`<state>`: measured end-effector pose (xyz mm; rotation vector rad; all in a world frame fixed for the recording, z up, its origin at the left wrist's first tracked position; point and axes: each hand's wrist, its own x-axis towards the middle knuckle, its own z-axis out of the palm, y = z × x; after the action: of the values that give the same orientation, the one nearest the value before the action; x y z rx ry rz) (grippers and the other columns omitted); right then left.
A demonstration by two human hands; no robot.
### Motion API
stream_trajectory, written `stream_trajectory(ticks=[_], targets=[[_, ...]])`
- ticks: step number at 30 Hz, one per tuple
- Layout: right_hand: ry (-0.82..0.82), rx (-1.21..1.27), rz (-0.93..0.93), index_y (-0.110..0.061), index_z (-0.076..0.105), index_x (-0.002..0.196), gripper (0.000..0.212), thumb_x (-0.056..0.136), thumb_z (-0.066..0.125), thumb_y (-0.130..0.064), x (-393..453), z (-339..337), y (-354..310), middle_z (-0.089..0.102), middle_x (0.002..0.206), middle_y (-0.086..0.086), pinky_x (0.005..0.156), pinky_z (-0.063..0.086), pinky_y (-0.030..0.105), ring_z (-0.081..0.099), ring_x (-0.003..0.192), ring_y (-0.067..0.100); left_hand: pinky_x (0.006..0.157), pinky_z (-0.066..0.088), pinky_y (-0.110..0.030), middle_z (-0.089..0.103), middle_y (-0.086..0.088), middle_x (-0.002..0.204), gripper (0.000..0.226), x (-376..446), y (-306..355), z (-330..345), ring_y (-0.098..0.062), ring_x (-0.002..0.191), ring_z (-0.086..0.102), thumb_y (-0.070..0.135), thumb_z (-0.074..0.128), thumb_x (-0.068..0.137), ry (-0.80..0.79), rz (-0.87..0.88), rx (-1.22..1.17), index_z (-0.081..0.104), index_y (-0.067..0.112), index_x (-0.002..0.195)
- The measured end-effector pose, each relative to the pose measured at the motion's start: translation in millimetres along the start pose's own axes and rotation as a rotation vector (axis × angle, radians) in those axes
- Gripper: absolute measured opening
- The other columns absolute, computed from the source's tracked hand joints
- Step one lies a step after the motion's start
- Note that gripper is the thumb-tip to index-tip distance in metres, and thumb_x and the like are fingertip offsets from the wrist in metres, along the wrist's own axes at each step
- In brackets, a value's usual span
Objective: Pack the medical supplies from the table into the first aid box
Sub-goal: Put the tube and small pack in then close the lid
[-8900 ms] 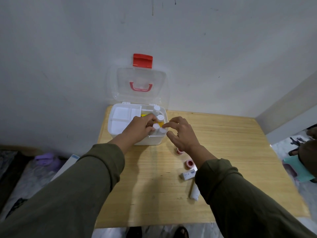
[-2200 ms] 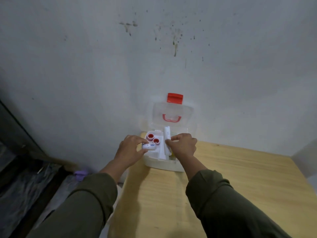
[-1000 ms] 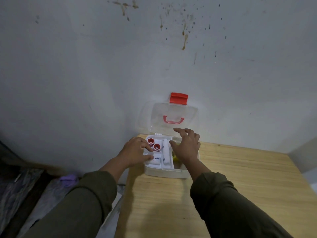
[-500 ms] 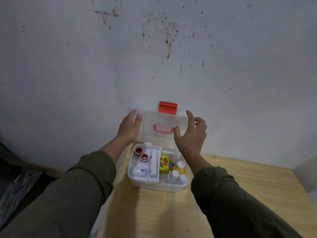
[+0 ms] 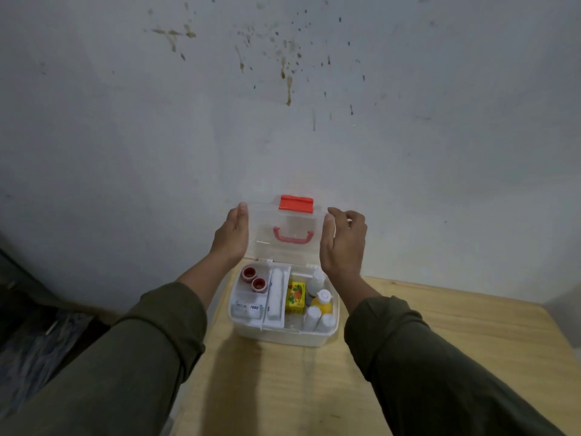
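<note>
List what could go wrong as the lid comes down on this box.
The white bottles stand upright near the rim of the first aid box, so the clear lid may jam on their caps. The left hand and right hand hold only the lid's side edges; the box could slide on the table.

The first aid box (image 5: 284,333) stands open on the wooden tabletop (image 5: 408,357) against the stained wall (image 5: 283,105). The left hand (image 5: 231,236) and right hand (image 5: 344,243) grip the side edges of the upright clear lid (image 5: 284,250). Inside lie two red-capped rolls (image 5: 254,280), a yellow carton (image 5: 296,298) and white bottles (image 5: 318,316).
</note>
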<state>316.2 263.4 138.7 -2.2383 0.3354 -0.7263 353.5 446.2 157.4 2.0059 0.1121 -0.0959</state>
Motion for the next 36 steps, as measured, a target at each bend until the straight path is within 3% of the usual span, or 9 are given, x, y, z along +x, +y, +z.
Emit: stream_trajectory(ticks=[4,6,12,15,20,23,27,32,36], targets=[[-0.006,0.074,0.03,-0.022,0.05,0.128,0.036,0.099,0.035,-0.034,-27.2,-5.6,-4.0,0.038,0.135,0.01,0.1,0.045,0.039,0.042,0.124,0.024,0.108,0.03,-0.038,0.043,-0.011,0.145,0.061,-26.1,5.5,-3.5,-0.031,0.133,0.04,0.053,0.009,0.097,-0.011,-0.006,0.057,0.029,0.02,0.144],[-0.025,0.061,0.042,-0.024,0.044,0.134,0.038,0.099,0.035,-0.035,-46.5,-8.9,-5.0,0.032,0.142,0.009,0.101,0.04,0.031,0.038,0.13,0.023,0.109,0.028,-0.038,0.041,-0.012,0.147,0.06,-40.5,1.1,-5.7,-0.032,0.134,0.038,0.051,0.009,0.097,-0.024,-0.006,0.066,0.026,0.021,0.146],[-0.109,-0.006,0.03,-0.025,0.033,0.142,0.044,0.099,0.034,-0.034,-103.8,-20.8,-2.7,0.02,0.153,0.008,0.095,0.034,0.023,0.033,0.136,0.021,0.108,0.03,-0.038,0.04,-0.011,0.148,0.06,-66.7,-39.9,-6.6,-0.031,0.134,0.039,0.055,0.01,0.095,-0.068,0.01,0.053,0.023,0.026,0.146],[-0.164,-0.017,0.047,-0.024,0.032,0.143,0.046,0.099,0.035,-0.036,-131.0,-22.9,6.0,0.017,0.154,0.01,0.099,0.032,0.024,0.029,0.139,0.022,0.109,0.029,-0.038,0.038,-0.01,0.149,0.057,-82.5,-58.7,-4.4,-0.033,0.135,0.037,0.053,0.012,0.097,-0.101,0.007,0.083,0.019,0.027,0.147],[-0.281,-0.028,0.126,-0.023,0.028,0.144,0.05,0.098,0.034,-0.041,-158.0,-17.9,17.8,0.009,0.156,0.013,0.114,0.028,0.039,0.014,0.145,0.026,0.112,0.025,-0.039,0.024,-0.003,0.156,0.058,-94.7,-87.8,-4.2,-0.03,0.141,0.03,0.051,0.016,0.097,-0.198,0.012,0.103,0.008,0.03,0.15],[-0.312,-0.056,0.136,-0.026,0.03,0.143,0.047,0.098,0.032,-0.041,-163.4,-17.9,19.4,0.011,0.156,0.013,0.113,0.025,0.036,0.014,0.145,0.027,0.112,0.026,-0.04,0.021,-0.003,0.157,0.059,-94.6,-100.6,-3.2,-0.029,0.141,0.029,0.05,0.021,0.097,-0.243,0.028,0.142,0.005,0.028,0.15],[-0.298,-0.09,0.116,-0.029,0.045,0.134,0.038,0.099,0.033,-0.039,-164.3,-20.0,18.7,0.021,0.153,0.012,0.111,0.026,0.036,0.021,0.142,0.028,0.108,0.033,-0.04,0.03,-0.003,0.154,0.058,-95.7,-105.5,0.2,-0.028,0.137,0.036,0.043,0.033,0.098,-0.189,0.099,0.157,0.013,0.024,0.149],[-0.279,-0.124,-0.018,-0.027,0.069,0.107,0.039,0.094,0.039,-0.047,-165.2,-15.7,19.2,0.032,0.15,0.011,0.117,0.021,0.046,0.023,0.142,0.027,0.104,0.037,-0.038,0.031,0.001,0.153,0.047,-96.2,-106.8,3.6,-0.026,0.135,0.038,0.035,0.034,0.1,-0.187,0.187,0.15,0.023,0.037,0.145],[-0.286,-0.174,-0.041,-0.019,0.072,0.09,0.03,0.084,0.06,-0.046,-164.4,-17.0,22.3,0.04,0.146,0.01,0.11,0.03,0.056,0.027,0.14,0.033,0.102,0.04,-0.037,0.031,0.0,0.153,0.046,-96.1,-106.4,3.0,-0.028,0.134,0.039,0.035,0.037,0.099,-0.178,0.156,0.147,0.025,0.039,0.143]])
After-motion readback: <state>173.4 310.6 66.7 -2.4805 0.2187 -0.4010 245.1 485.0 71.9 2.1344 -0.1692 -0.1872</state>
